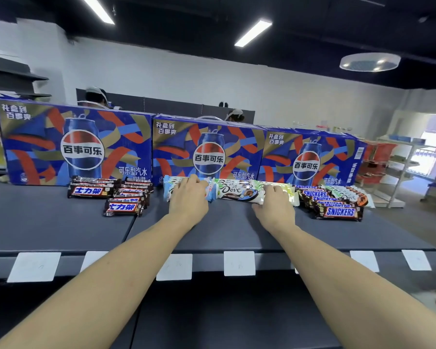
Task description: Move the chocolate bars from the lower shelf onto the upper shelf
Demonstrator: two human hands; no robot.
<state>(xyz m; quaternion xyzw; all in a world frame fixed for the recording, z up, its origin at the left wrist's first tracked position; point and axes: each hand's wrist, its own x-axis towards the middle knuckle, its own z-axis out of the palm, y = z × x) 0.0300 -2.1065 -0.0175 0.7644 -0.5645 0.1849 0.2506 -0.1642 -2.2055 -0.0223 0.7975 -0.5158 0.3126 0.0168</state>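
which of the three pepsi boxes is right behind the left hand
The middle Pepsi box: the left hand rests on the Dove bars directly before it; the other two stand off to either side.

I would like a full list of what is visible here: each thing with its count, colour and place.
Pepsi boxes: three, blue with red and gold, standing along the back of the upper shelf.
Snickers bars, Chinese label: a stack, brown, left front.
Dove bars: several, white with blue or green, centre.
Snickers bars, English label: a row, brown, right.
Upper shelf: one, dark grey.
Price tags: several, white, on the shelf edge.
Left hand: resting on the blue Dove bars.
Right hand: on the green Dove bars.
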